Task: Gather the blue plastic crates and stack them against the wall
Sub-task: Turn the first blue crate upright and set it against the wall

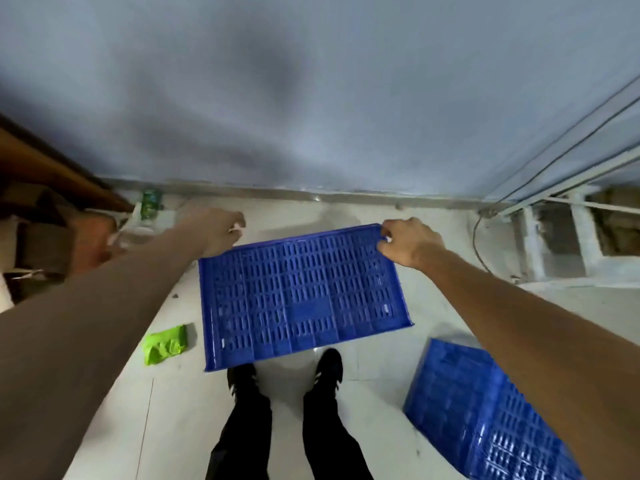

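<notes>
Head view: blue crate held centre, bottom facing cam, near wall. R hand grips far right corner; L hand curled at far left corner, grip unclear. 2nd crate near right on floor. Keep level, lower flush to wall, w/ both hands firm.

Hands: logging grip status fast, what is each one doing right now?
Left hand: closed on the far left corner of the slotted blue plastic crate.
Right hand: closed on that crate's far right corner.
</notes>
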Demonstrator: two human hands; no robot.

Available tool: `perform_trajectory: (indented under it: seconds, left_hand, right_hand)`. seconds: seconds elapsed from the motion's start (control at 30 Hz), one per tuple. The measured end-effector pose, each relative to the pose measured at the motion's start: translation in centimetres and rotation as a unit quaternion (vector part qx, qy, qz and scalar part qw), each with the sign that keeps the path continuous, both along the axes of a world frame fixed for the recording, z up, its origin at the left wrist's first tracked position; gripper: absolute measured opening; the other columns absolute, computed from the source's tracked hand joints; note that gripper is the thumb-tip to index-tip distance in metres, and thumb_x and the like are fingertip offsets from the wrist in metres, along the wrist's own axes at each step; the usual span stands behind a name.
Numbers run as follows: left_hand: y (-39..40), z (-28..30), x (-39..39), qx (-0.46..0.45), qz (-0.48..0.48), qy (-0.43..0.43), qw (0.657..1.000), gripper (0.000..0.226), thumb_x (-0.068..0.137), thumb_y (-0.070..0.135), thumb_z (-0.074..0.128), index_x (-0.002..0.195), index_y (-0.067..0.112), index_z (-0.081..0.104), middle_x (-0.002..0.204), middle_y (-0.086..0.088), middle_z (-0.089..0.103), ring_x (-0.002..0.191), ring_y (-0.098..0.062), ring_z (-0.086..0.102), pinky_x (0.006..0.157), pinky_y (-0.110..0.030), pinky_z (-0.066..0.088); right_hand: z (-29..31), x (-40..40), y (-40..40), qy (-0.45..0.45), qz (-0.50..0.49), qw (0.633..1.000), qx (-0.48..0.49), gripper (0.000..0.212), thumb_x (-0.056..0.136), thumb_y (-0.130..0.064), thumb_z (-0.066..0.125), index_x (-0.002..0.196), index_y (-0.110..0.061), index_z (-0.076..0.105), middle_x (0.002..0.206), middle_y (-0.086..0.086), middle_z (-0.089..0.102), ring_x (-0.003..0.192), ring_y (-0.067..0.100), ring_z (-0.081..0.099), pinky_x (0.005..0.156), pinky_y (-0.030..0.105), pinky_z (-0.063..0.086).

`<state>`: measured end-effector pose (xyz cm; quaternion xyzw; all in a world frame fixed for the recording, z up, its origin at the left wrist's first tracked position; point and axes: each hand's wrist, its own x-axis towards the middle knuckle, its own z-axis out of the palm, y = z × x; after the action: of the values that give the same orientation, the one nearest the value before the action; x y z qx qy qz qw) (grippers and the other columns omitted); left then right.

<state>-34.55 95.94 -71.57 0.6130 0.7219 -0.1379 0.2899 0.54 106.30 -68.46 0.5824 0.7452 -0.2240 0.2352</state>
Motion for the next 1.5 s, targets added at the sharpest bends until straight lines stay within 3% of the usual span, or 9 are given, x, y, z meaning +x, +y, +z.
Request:
perform_trajectory:
  seconds: [0.2, 0.33, 0.5, 0.77, 0.9, 1.13, 1.33, 1.43, 1.5]
  left_hand:
    - [-10.5, -14.2, -3.3, -0.096, 0.075, 0.062, 0.991, 0.029, 0.092, 0.031, 0.041, 0.112, 0.026, 0.062, 0.112, -0.007, 0.068, 0.103, -0.035, 0.066, 0.084, -0.036, 0.053]
    - [-18.5, -20.6, -4.5, -0.214, 0.094, 0.1, 0.967, 0.041, 0.086, 0.03, 0.045, 0.126, 0.027, 0.056, 0.118, -0.007, 0.067, 0.103, -0.031, 0.066, 0.075, -0.034, 0.051]
    - [-23.9, -24.7, -2.7, -0.234, 0.231, 0.009, 0.945, 0.06, 0.079, 0.013, 0.055, 0.133, 0.039, 0.05, 0.125, -0.001, 0.064, 0.105, -0.028, 0.064, 0.087, -0.039, 0.056]
    - [-28.0, -26.9, 1.4, -0.18, 0.402, -0.143, 0.886, 0.049, 0.07, 0.012, 0.081, 0.103, 0.021, 0.045, 0.095, 0.007, 0.066, 0.074, -0.023, 0.066, 0.071, -0.038, 0.056]
    - [-29.2, -26.6, 3.9, -0.046, 0.435, -0.102, 0.893, 0.039, 0.084, 0.019, 0.072, 0.109, 0.022, 0.043, 0.102, 0.003, 0.07, 0.086, -0.027, 0.069, 0.07, -0.037, 0.054]
    - [-23.4, -23.2, 0.6, 0.097, 0.47, -0.055, 0.876, 0.036, 0.09, 0.011, 0.056, 0.12, 0.027, 0.045, 0.114, -0.008, 0.066, 0.09, -0.039, 0.063, 0.072, -0.046, 0.051]
    - [-11.2, -21.0, -6.1, 0.194, 0.469, -0.134, 0.851, 0.047, 0.088, 0.017, 0.059, 0.106, 0.06, 0.052, 0.103, -0.006, 0.066, 0.082, -0.031, 0.062, 0.074, -0.037, 0.051]
    - [-7.5, -23.6, -6.5, 0.161, 0.514, -0.171, 0.825, 0.059, 0.088, 0.016, 0.067, 0.137, 0.037, 0.042, 0.119, -0.005, 0.06, 0.097, -0.029, 0.06, 0.081, -0.04, 0.051]
    - [-7.1, -26.4, -5.9, 0.11, 0.567, -0.224, 0.785, 0.073, 0.087, 0.012, 0.071, 0.147, 0.028, 0.034, 0.133, -0.009, 0.058, 0.113, -0.033, 0.06, 0.093, -0.049, 0.052]
  right_hand:
    - [-15.7, 6.8, -1.7, -0.058, -0.143, 0.986, -0.06, 0.029, 0.089, -0.024, 0.053, 0.113, -0.013, 0.066, 0.111, 0.016, 0.065, 0.096, 0.035, 0.059, 0.082, 0.038, 0.051]
    - [-23.7, 12.4, -5.1, -0.068, -0.272, 0.955, -0.097, 0.055, 0.094, -0.014, 0.052, 0.149, -0.012, 0.046, 0.137, 0.026, 0.059, 0.122, 0.043, 0.057, 0.095, 0.038, 0.049]
    - [-29.4, 15.7, -9.1, -0.018, -0.303, 0.941, -0.149, 0.073, 0.09, -0.009, 0.055, 0.157, -0.022, 0.028, 0.121, 0.02, 0.062, 0.096, 0.036, 0.059, 0.082, 0.047, 0.049]
    - [-31.2, 17.0, -10.7, 0.054, -0.355, 0.928, -0.095, 0.07, 0.085, -0.022, 0.073, 0.146, -0.028, 0.038, 0.11, 0.012, 0.067, 0.088, 0.033, 0.06, 0.072, 0.042, 0.05]
    - [-31.6, 17.2, -12.7, 0.105, -0.395, 0.91, -0.067, 0.059, 0.069, -0.048, 0.062, 0.118, -0.016, 0.056, 0.089, 0.005, 0.063, 0.074, 0.024, 0.05, 0.056, 0.028, 0.04]
    - [-26.4, 13.9, -10.5, 0.143, -0.408, 0.902, 0.007, 0.04, 0.088, -0.038, 0.069, 0.121, -0.02, 0.058, 0.105, 0.006, 0.068, 0.091, 0.033, 0.064, 0.067, 0.036, 0.049]
    - [-25.5, 10.7, -2.6, 0.262, -0.491, 0.826, 0.093, 0.025, 0.086, -0.044, 0.069, 0.092, -0.02, 0.065, 0.103, 0.021, 0.065, 0.085, 0.028, 0.06, 0.07, 0.039, 0.047]
    - [-28.4, 9.4, -1.6, 0.321, -0.542, 0.776, 0.029, 0.023, 0.088, -0.037, 0.073, 0.107, -0.036, 0.06, 0.117, 0.001, 0.064, 0.094, 0.024, 0.06, 0.075, 0.036, 0.049]
    - [-30.8, 8.9, -2.7, 0.338, -0.56, 0.755, -0.041, 0.053, 0.094, -0.017, 0.07, 0.138, -0.036, 0.047, 0.116, -0.009, 0.061, 0.095, 0.019, 0.063, 0.071, 0.033, 0.049]
